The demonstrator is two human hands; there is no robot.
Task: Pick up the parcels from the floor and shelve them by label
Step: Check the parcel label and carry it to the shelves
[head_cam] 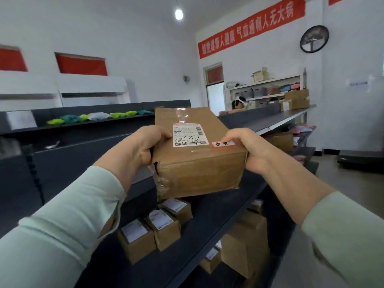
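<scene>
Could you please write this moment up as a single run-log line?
phase: carrying to shelf | left hand: gripping parcel | right hand: gripping parcel | parcel: raised above dark shelf, label up | three small boxes on shelf

Parcel [199, 154] between both hands — above shelf [207, 223] of boxes [153, 227].

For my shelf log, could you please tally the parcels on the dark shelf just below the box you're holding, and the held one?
Held parcel, gripped by left hand and right hand: 1
Small labelled boxes on the shelf: 3
Total: 4
</scene>
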